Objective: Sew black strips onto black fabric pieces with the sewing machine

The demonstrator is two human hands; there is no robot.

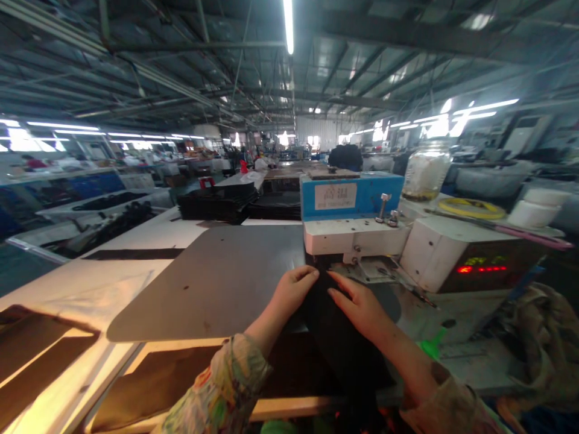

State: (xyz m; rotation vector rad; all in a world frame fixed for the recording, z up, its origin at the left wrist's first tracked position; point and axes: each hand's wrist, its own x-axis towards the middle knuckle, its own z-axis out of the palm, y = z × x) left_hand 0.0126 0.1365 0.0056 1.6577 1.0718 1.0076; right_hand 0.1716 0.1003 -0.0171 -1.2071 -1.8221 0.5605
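Observation:
My left hand (pixel 292 292) and my right hand (pixel 359 307) both rest on a strip of black fabric (pixel 339 343) that runs from my lap up under the head of a white and blue sewing machine (pixel 357 223). The left hand's fingers curl over the fabric's left edge, close to the needle area. On the fabric's right side, my right hand lies flat with its fingers stretched toward the machine. The needle itself is hidden in shadow. Both sleeves are patterned.
A dark grey work board (pixel 217 283) spreads to the left of the machine. A control box with red lights (pixel 474 259), a glass jar (pixel 425 172), yellow tape (pixel 470 208) and white rolls (pixel 540 205) stand at right. Black fabric stacks (pixel 217 202) lie further back.

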